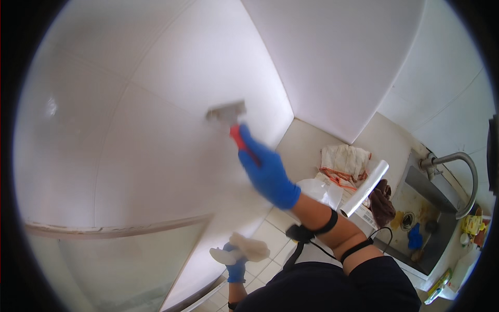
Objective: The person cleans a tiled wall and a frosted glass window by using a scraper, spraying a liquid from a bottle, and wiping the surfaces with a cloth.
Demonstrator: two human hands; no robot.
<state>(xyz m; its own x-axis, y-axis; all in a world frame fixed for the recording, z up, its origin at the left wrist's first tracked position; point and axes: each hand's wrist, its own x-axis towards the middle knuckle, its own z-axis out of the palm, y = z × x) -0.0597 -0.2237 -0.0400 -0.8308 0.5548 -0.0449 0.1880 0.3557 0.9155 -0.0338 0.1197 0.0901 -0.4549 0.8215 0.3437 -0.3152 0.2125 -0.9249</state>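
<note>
My right hand (pixel 269 171), in a blue glove, grips the red handle (pixel 236 135) of a wide-bladed scraper. Its blurred metal blade (pixel 226 110) is at the white wall panel (pixel 156 156); whether it touches the surface I cannot tell. Lower down, my left hand (pixel 236 269), also blue-gloved, holds a pale cloth (pixel 251 247). A whitish rounded piece (pixel 224 256), perhaps part of that cloth, sticks out on the hand's other side.
On the counter (pixel 308 134) lie folded cloths (pixel 345 160), a roll of clear film (pixel 364 188) and a brown cloth (pixel 382 204). Right of them is a steel sink (pixel 423 210) under a curved faucet (pixel 466 158). A framed glass pane (pixel 128 265) stands at lower left; tiled floor (pixel 275 238) shows below.
</note>
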